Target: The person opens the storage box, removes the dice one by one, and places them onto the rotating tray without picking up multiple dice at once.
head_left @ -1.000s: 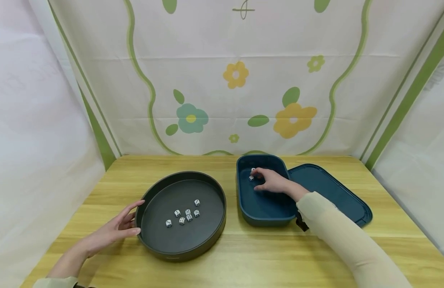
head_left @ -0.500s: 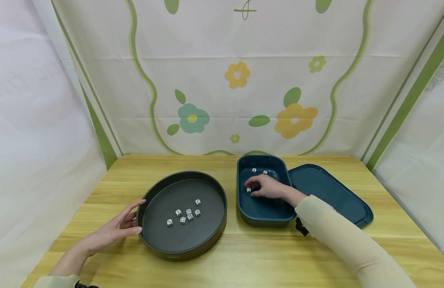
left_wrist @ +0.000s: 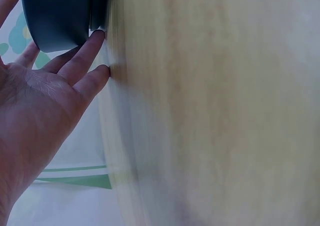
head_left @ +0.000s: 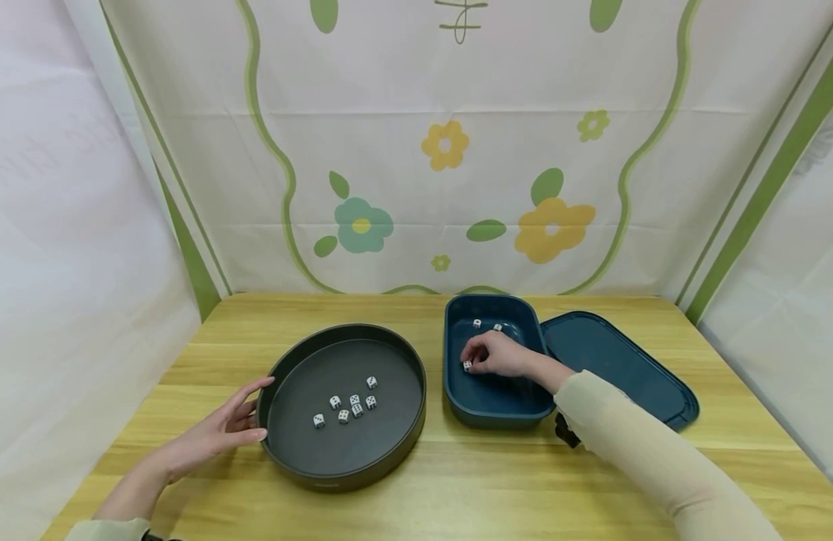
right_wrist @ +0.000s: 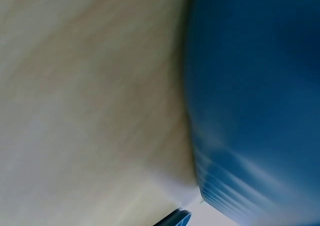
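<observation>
In the head view my right hand (head_left: 500, 355) is inside the deep blue box (head_left: 499, 415). Thumb and fingertips pinch a white die (head_left: 467, 366) low over the box floor. Two more dice, one a white die (head_left: 477, 324), lie farther back in the box. My left hand (head_left: 209, 438) touches the left side of a round dark pan (head_left: 301, 467), thumb and index finger spread along its rim. The left wrist view shows the left hand's fairly straight fingers (left_wrist: 82, 63) against the pan wall. Several white dice (head_left: 354, 400) lie in the pan. The right wrist view shows no hand, only the box's outer wall (right_wrist: 255, 96).
A flat blue lid (head_left: 619, 364) lies right of the box, partly behind the right sleeve. Everything rests on a wooden table (head_left: 457, 481). A white flowered cloth (head_left: 389, 150) hangs behind the table, and white cloth stands at both sides.
My right hand has moved slightly nearer and down in the box, uncovering a die behind it, and its fingers have closed on the front die. My left hand stays at the pan.
</observation>
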Available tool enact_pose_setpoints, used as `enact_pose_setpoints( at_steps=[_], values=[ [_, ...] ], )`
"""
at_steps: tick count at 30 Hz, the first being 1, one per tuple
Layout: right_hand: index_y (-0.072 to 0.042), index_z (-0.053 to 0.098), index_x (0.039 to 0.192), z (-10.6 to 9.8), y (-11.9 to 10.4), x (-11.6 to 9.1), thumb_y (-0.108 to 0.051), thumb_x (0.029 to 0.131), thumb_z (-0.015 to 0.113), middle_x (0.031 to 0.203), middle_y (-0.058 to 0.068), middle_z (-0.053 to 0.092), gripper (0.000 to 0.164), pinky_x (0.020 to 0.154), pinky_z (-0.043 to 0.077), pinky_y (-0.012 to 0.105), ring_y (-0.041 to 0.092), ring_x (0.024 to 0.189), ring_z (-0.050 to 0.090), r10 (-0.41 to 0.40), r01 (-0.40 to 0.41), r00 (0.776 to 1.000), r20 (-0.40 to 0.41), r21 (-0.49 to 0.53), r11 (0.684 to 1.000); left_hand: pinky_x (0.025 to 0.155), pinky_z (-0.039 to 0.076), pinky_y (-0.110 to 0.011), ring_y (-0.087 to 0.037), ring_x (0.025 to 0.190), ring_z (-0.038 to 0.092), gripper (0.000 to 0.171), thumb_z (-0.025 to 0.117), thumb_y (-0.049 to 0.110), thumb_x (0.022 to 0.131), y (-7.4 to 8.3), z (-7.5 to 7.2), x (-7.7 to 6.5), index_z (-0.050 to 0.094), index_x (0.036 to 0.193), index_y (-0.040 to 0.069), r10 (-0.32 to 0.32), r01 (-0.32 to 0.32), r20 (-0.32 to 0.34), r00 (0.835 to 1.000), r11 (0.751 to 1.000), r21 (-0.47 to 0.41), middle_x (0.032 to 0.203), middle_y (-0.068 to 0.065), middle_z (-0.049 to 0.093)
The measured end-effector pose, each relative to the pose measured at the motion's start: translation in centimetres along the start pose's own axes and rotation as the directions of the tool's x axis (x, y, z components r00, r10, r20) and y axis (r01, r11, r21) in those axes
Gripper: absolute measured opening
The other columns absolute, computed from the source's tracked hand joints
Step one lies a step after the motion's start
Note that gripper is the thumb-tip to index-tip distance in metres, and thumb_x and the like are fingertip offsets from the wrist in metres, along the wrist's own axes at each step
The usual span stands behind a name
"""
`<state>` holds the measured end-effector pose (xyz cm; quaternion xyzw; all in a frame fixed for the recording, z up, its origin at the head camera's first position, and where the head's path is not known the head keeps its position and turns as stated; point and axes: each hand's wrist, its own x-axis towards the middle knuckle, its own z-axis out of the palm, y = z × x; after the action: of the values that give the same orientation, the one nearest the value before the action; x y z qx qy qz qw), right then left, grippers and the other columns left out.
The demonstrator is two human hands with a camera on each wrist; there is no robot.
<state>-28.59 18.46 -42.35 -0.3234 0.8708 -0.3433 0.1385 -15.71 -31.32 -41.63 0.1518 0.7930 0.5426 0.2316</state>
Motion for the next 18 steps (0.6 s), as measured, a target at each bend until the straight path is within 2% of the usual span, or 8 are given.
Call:
enact_pose_setpoints(
  at_steps=[3, 10, 16, 18],
  values=[
    [-0.006, 0.071, 0.099, -0.2, -0.2, -0.3, -0.004, 0.088, 0.069, 0.091, -0.003, 0.067, 0.011, 0.071, 0.051, 0.028, 0.011, 0.078, 0.060, -0.015, 0.016, 1.000, -0.021, 0.010, 1.000, 0.090, 0.040, -0.018, -0.054, 0.138, 0.011, 0.076, 0.055, 0.011, 0.099, 0.0, 0.0, 0.1, 0.005, 0.156, 0.016, 0.011, -0.011, 0.010, 1.000, 1.000, -0.019, 0.154, -0.035, 0.007],
    [-0.006, 0.070, 0.100, -1.0, -1.4, -1.0, -0.006, 0.090, 0.069, 0.092, -0.001, 0.066, 0.011, 0.074, 0.052, 0.028, 0.012, 0.080, 0.061, -0.064, 0.065, 0.996, -0.067, 0.024, 0.998, 0.090, 0.041, -0.019, -0.055, 0.137, 0.013, 0.075, 0.054, 0.010, 0.099, -0.1, 0.0, 0.1, 0.005, 0.156, 0.015, 0.022, -0.021, 0.016, 1.000, 1.000, -0.018, 0.152, -0.036, 0.011],
    [-0.006, 0.070, 0.101, -1.4, -3.3, -1.5, -0.007, 0.090, 0.070, 0.092, -0.002, 0.066, 0.012, 0.074, 0.053, 0.029, 0.012, 0.080, 0.061, -0.086, 0.090, 0.990, -0.112, 0.037, 0.995, 0.091, 0.039, -0.017, -0.050, 0.139, 0.013, 0.075, 0.056, 0.011, 0.099, -0.3, -0.1, 0.2, 0.009, 0.156, 0.020, -0.024, 0.024, -0.010, 1.000, 1.000, -0.009, 0.154, -0.031, 0.013],
    [-0.005, 0.070, 0.102, -1.4, -3.9, -1.6, -0.007, 0.090, 0.070, 0.094, -0.001, 0.066, 0.013, 0.075, 0.053, 0.029, 0.013, 0.081, 0.062, -0.097, 0.104, 0.988, -0.124, 0.051, 0.993, 0.091, 0.040, -0.018, -0.051, 0.139, 0.013, 0.075, 0.056, 0.011, 0.099, -0.3, -0.1, 0.2, 0.008, 0.156, 0.019, -0.012, 0.012, -0.008, 1.000, 1.000, -0.006, 0.154, -0.032, 0.013]
  ],
)
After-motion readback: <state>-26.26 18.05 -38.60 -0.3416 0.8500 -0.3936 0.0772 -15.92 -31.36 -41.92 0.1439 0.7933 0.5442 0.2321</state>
